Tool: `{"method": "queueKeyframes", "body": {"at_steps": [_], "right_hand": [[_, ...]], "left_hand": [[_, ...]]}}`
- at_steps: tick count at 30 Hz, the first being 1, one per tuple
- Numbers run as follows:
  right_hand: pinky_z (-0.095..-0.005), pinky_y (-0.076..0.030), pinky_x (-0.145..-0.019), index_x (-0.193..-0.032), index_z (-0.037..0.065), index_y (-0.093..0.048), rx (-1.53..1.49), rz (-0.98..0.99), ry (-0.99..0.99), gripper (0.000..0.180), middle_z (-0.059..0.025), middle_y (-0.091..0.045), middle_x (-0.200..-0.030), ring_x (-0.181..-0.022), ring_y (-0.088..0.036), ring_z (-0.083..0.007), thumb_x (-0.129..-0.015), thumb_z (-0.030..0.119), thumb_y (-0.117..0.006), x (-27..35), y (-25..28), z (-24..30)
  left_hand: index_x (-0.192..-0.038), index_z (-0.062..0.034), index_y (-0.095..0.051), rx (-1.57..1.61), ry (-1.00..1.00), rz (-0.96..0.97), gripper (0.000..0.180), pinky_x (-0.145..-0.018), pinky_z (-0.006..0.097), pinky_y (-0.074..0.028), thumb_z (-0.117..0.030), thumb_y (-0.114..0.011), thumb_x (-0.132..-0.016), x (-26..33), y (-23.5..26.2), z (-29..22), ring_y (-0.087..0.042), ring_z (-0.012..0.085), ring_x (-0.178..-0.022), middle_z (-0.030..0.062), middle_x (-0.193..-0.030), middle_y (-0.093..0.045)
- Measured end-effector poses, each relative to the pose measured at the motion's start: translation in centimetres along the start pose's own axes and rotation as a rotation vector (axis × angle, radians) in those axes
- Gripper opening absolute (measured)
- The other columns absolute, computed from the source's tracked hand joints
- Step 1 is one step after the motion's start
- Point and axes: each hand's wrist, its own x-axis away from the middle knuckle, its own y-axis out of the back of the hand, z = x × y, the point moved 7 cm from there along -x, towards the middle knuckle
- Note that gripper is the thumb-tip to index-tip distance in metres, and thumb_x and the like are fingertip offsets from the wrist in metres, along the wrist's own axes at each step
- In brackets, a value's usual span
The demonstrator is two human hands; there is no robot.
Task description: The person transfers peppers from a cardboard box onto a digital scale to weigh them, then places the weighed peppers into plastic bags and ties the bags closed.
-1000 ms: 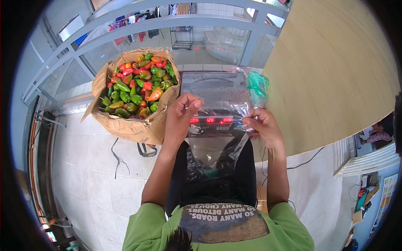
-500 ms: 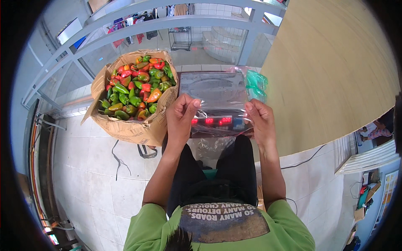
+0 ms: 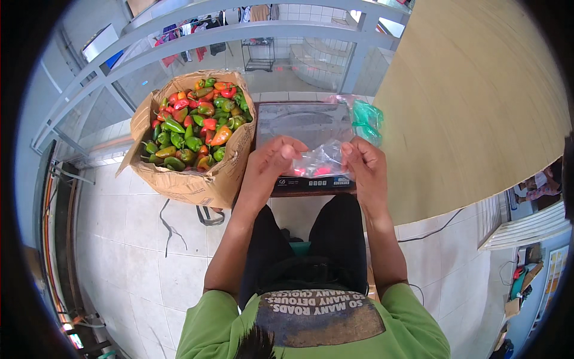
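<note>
Between my two hands is a clear plastic bag (image 3: 321, 158), bunched and held over the near side of a digital scale (image 3: 302, 122). My left hand (image 3: 274, 161) pinches the bag's left side with bent fingers. At the opposite side my right hand (image 3: 366, 164) grips it between thumb and fingers. Through the film I see part of the scale's red lit display. The scale's flat dark platform carries nothing visible. Left of it stands a cardboard box (image 3: 206, 186), open at the top and filled with green, red and orange peppers (image 3: 191, 128).
Green and clear plastic bags (image 3: 366, 119) lie at the scale's right, beside a large plywood board (image 3: 478, 107). A grey metal railing (image 3: 299, 31) runs along the far side. Black straps (image 3: 209, 216) lie on the tiled floor (image 3: 143, 239) below the box.
The bag was spread wide and hung down toward my knees; now it is gathered up and crumpled. My hands have come a little closer together.
</note>
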Motion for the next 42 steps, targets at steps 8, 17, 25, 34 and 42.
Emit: {"method": "queueKeyframes", "body": {"at_steps": [8,17,25,34,42], "right_hand": [[-0.0195,-0.031,-0.050,-0.065,0.008,-0.046,-0.212,-0.139,-0.039,0.030,0.0054,-0.040,-0.061,-0.054,-0.036,-0.0029,-0.088,0.025,-0.054,-0.6,1.7,-1.3],[-0.0189,-0.033,-0.047,-0.070,0.011,-0.048,-0.437,-0.200,-0.143,0.024,0.0063,-0.040,-0.058,-0.048,-0.036,-0.0020,-0.088,0.026,-0.054,-0.7,3.0,-2.6],[-0.0183,-0.029,-0.046,-0.070,0.013,-0.045,-0.421,-0.119,-0.147,0.024,0.0074,-0.033,-0.054,-0.043,-0.025,-0.0018,-0.090,0.026,-0.051,-0.3,2.0,-1.9],[-0.0189,-0.032,-0.047,-0.067,0.010,-0.046,-0.432,-0.089,-0.154,0.027,0.0051,-0.040,-0.058,-0.048,-0.033,-0.0028,-0.087,0.026,-0.055,-0.3,1.8,-2.5],[-0.0211,-0.033,-0.047,-0.067,0.011,-0.046,-0.457,-0.129,-0.145,0.027,0.0058,-0.036,-0.055,-0.046,-0.031,-0.0038,-0.089,0.026,-0.052,0.0,1.0,-2.5]], "left_hand": [[-0.088,-0.0016,-0.057,0.002,0.063,0.022,0.023,-0.070,0.021,-0.040,-0.024,-0.053,-0.088,0.5,0.5,-0.3,-0.049,0.0045,-0.076,-0.0011,-0.079,-0.056],[-0.079,-0.0027,-0.054,0.000,-0.033,-0.065,0.015,-0.064,0.019,-0.036,-0.016,-0.059,-0.084,0.0,0.3,0.9,-0.043,0.0032,-0.068,-0.0040,-0.069,-0.050],[-0.070,-0.0029,-0.044,-0.182,-0.157,-0.093,0.024,-0.055,0.021,-0.028,-0.017,-0.056,-0.087,-0.2,0.1,0.9,-0.032,0.0050,-0.061,-0.0043,-0.062,-0.035],[-0.075,-0.0024,-0.054,0.193,-0.018,-0.140,0.019,-0.061,0.019,-0.036,-0.017,-0.056,-0.086,-0.4,-1.1,1.2,-0.045,0.0035,-0.066,-0.0024,-0.068,-0.051],[-0.072,-0.0024,-0.053,0.085,-0.023,-0.105,0.026,-0.059,0.018,-0.035,-0.024,-0.054,-0.088,-0.3,-1.0,2.7,-0.043,0.0035,-0.064,-0.0030,-0.069,-0.051]]}}
